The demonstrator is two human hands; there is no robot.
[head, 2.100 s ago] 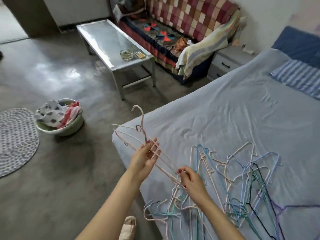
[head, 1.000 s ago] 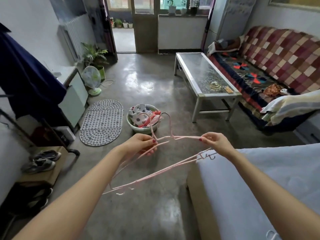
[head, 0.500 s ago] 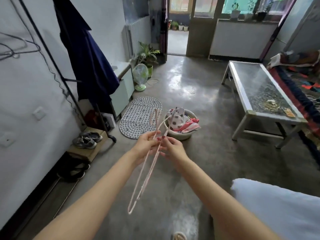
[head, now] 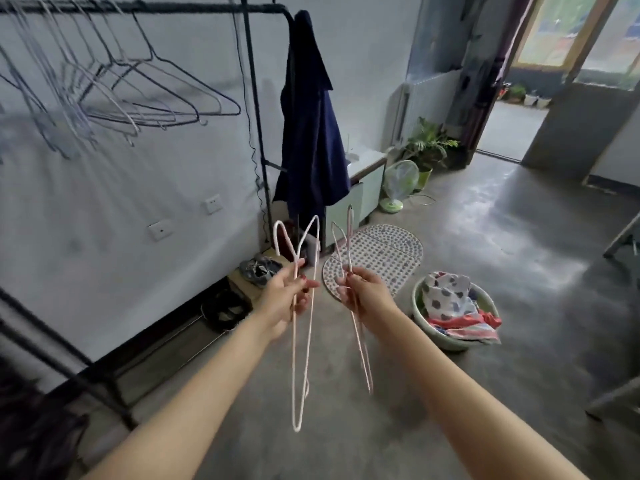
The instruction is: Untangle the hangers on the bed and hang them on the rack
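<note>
Separated now, one pink hanger [head: 300,341] gripped in my left hand [head: 285,299], another hanger [head: 356,327] in my right hand [head: 363,292], hooks above the fingers, ready for the rack [head: 194,8].

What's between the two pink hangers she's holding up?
In the head view, nothing joins the left hand's hanger and the right hand's hanger; only floor and part of the dotted mat show through the gap.
</note>
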